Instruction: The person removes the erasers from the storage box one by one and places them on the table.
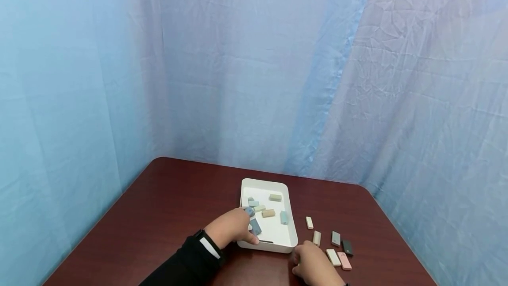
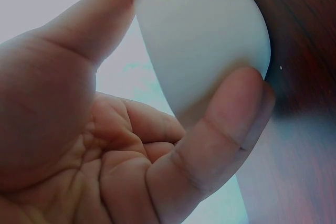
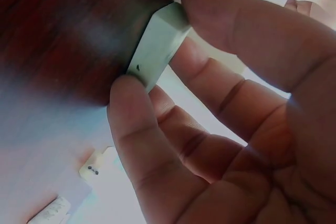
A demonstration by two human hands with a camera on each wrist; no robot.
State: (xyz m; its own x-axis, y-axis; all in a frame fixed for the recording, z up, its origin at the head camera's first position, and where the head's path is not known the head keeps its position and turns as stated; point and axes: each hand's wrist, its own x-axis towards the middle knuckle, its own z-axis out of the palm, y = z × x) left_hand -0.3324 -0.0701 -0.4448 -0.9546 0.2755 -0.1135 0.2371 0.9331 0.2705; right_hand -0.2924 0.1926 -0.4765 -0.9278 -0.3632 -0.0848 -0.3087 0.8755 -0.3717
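Both busy. Left hand (image 1: 234,227): fingers curled, gripping white tray (image 1: 275,231) at near-left corner. Right hand (image 1: 315,264): thumb and fingertip parted block-length, pinching pale green block (image 3: 157,45) by ends, beside tray. Best: light even pinch, tray braced.

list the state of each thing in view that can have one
White tray, open-topped, partly filled, on the dark red table
Left grip, holding the tray's near left corner
Right grip, pinching a block
Pale green block, pinched
Tan block, lying in the tray
Pink block, lying on the table
Dark block, lying on the table
Blue curtain, hanging, creased
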